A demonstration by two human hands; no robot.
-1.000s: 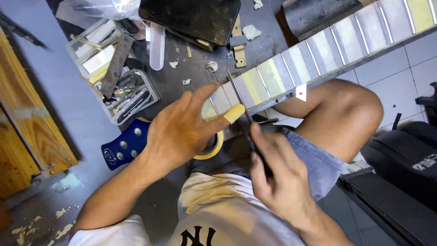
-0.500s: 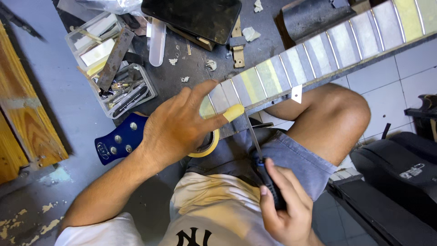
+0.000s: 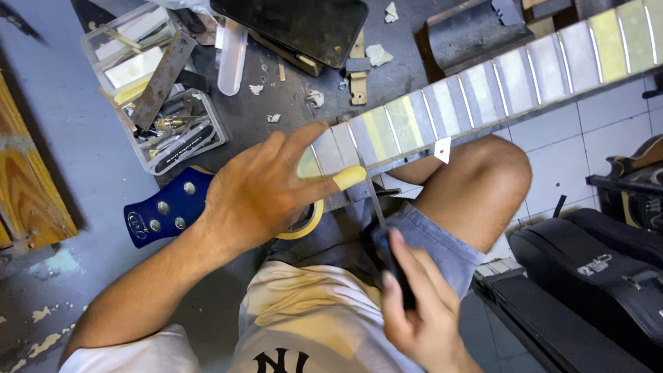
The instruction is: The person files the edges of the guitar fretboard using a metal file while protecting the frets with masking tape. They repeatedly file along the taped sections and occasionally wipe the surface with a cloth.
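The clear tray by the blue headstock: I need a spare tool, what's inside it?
The tray holds a jumble of metal tools. A flat file lies across its top, hiding whatever sits beneath it.

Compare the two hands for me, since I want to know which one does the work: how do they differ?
The left hand lies spread on the guitar neck, its thumb taped yellow; the right hand is closed around a dark-handled file. The left sits higher by the blue headstock, the right low over the lap. Both are bare.
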